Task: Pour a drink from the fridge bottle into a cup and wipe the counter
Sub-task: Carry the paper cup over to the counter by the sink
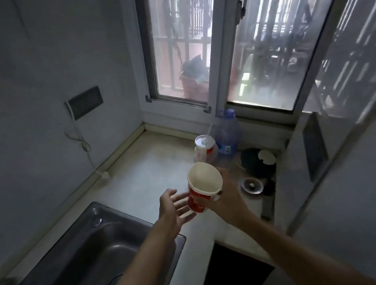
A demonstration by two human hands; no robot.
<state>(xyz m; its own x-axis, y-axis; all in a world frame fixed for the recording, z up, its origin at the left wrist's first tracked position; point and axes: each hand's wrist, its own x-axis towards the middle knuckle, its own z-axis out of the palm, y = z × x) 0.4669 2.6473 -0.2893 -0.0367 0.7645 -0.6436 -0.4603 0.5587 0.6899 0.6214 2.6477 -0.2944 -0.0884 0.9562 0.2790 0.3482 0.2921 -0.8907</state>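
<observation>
Sink [112,231]: steel basin, nearer than the left hand and to its left. Its rim runs under that forearm.
Counter [150,164]: the front edge turns a corner below the right forearm, with a dark gap under it. Anything set down is safer well back from this edge.
Left hand [172,208]: open, fingers spread, palm facing the cup's base. Whether it touches the cup cannot be told.
Right hand [229,200]: wraps the cup's lower wall from the right.
Cup [205,182]: red-and-white paper, held above the counter between the hands and tilted with its mouth toward the camera. No liquid shows inside.
Handling: probably light, thin-walled and easy to crush, and the rim looks squeezed out of round. A gentle grip at mid-wall suits it, with a palm under the base once filled.
Open room: bare counter lies beyond the left hand, toward the wall corner.
Clutter: a metal disc [252,185] and a dark round item [257,162] sit just beyond the right hand.
Lidded cup [205,148]: has a straw and stands beyond the held cup.
Bottle [227,135]: clear with a blue cap, just beside the lidded cup and farthest away, by the window [266,53]. Probably smooth, so best gripped at mid-body. Whether it is the fridge bottle cannot be told.
</observation>
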